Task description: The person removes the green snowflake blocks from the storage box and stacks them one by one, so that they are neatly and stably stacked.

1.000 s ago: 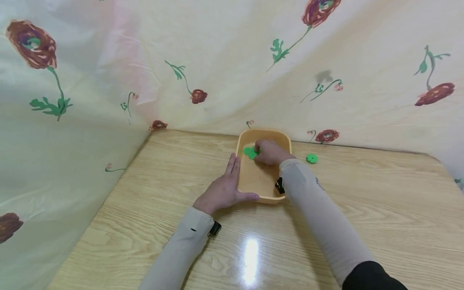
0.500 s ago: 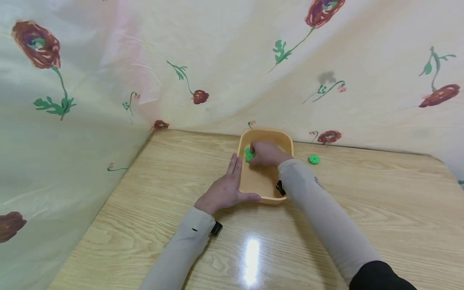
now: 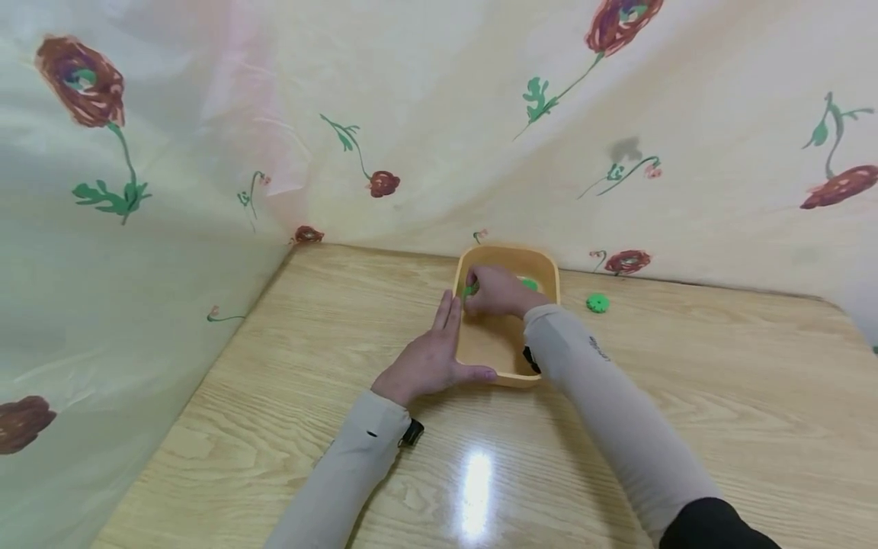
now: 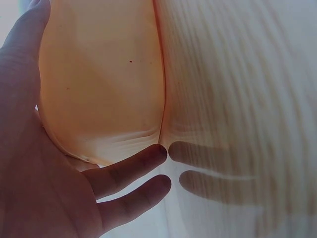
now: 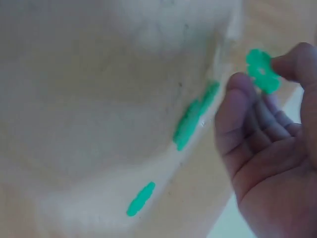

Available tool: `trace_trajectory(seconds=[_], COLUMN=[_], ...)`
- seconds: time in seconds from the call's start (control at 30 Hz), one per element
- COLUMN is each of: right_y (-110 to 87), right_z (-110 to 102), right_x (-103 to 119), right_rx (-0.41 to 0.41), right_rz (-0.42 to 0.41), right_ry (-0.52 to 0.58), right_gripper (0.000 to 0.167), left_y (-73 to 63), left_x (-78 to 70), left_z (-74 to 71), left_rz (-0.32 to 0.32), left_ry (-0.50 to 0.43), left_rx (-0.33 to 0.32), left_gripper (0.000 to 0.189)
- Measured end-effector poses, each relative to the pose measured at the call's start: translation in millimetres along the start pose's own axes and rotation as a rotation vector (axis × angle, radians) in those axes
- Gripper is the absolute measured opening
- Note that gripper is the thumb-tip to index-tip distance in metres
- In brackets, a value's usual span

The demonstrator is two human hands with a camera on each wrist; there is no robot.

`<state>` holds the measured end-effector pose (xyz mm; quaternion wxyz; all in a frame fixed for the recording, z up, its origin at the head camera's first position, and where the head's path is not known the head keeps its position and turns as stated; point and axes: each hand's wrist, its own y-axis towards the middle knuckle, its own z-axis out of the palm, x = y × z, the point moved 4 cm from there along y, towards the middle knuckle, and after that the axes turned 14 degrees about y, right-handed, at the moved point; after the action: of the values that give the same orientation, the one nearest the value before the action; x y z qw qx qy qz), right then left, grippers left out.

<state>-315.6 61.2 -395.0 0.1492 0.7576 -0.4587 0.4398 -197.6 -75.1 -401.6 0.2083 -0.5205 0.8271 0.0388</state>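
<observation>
A shallow orange-yellow plastic box (image 3: 497, 347) stands on the table near the back wall. My left hand (image 3: 427, 364) lies along its left side with straight fingers, the thumb at the near rim. Inside the box, my right hand (image 3: 499, 292) is close to the left wall. Between thumb and forefinger it pinches a green flower-shaped piece (image 5: 263, 72), which is mostly hidden by the fingers in the head view. More green pieces (image 5: 187, 124) lie in the box in the right wrist view; in the head view one green piece (image 3: 528, 283) shows beyond my right hand.
Another green notched disc (image 3: 597, 303) lies on the wood-grain table (image 3: 686, 366) right of the box. A flower-printed sheet (image 3: 425, 137) covers the wall directly behind the box and continues along the left side.
My right hand has moved slightly left inside the box, towards its left wall. A green piece behind that hand has come into sight. My left hand keeps its place on the box.
</observation>
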Motion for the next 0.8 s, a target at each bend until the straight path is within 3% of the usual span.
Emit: trace_trajectory(seconds=[0.13,0.23,0.5,0.8], right_y=[-7.5,-14.6,-40.6,-75.8], right_z=[-10.2,-22.3,-60.6,-86.1], right_x=[-0.3,5.6,25.8,-4.0], right_rx=[-0.046,-0.099,-0.280,-0.394], right_rz=[-0.008,-0.053,-0.123,-0.133], right_ry=[0.258,0.388,0.410,0.450], right_gripper=[0.028,0.029,0.031,0.031], left_y=[-0.8,-1.5,-1.2,-1.8], left_x=[-0.9,-1.0,0.1,-1.0], left_z=[1.8,2.1,1.2,0.0], left_rz=[0.001,0.001,-0.004,-0.017], left_ry=[-0.011,-0.011,0.005,0.008], left_rx=[0.006,0.008,-0.010,-0.020], left_gripper=[0.133,0.133,0.133,0.135])
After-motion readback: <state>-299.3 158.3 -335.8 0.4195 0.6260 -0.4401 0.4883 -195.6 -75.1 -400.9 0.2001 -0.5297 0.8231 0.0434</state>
